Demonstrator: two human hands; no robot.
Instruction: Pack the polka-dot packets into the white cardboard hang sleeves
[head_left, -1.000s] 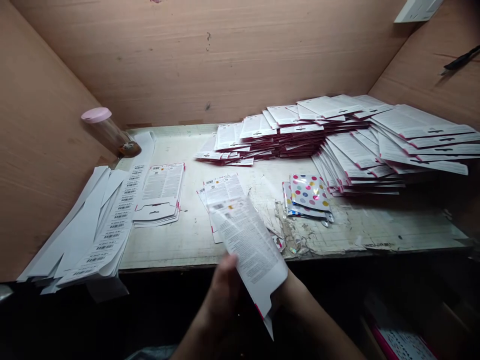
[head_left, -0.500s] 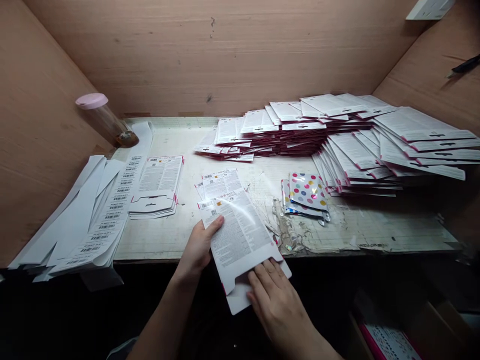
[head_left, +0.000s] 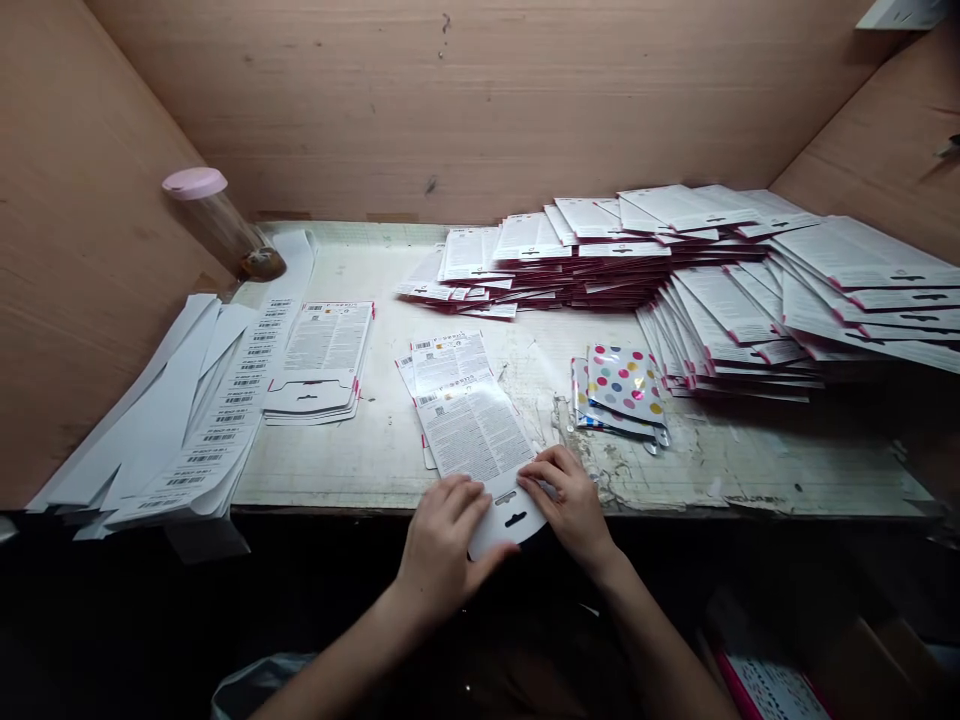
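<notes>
A flat white printed cardboard envelope point(head_left: 476, 430) lies tilted near the table's front edge, its lower end jutting over that edge. Two hang slots show at this end, one above the other. My left hand point(head_left: 442, 535) grips its lower left side, fingers on top and thumb along the bottom end. At the right side, my right hand point(head_left: 568, 500) has its fingers closed on the flap area. Under its far end lie more such envelopes point(head_left: 450, 360), partly covered. To the right rest shiny polka-dot packets point(head_left: 624, 385), stacked loosely.
Large overlapping piles of envelopes point(head_left: 615, 265) fill the back and right. A neat envelope stack point(head_left: 322, 350) stands left, beside barcode label strips point(head_left: 232, 410). A pink-lidded bottle point(head_left: 225, 225) leans at the left wall. Below right is a box with a patterned item point(head_left: 776, 685).
The envelope has come down onto the others at the table edge. My right hand has left its open end and moved to the right side; my left hand has slid down to the lower end.
</notes>
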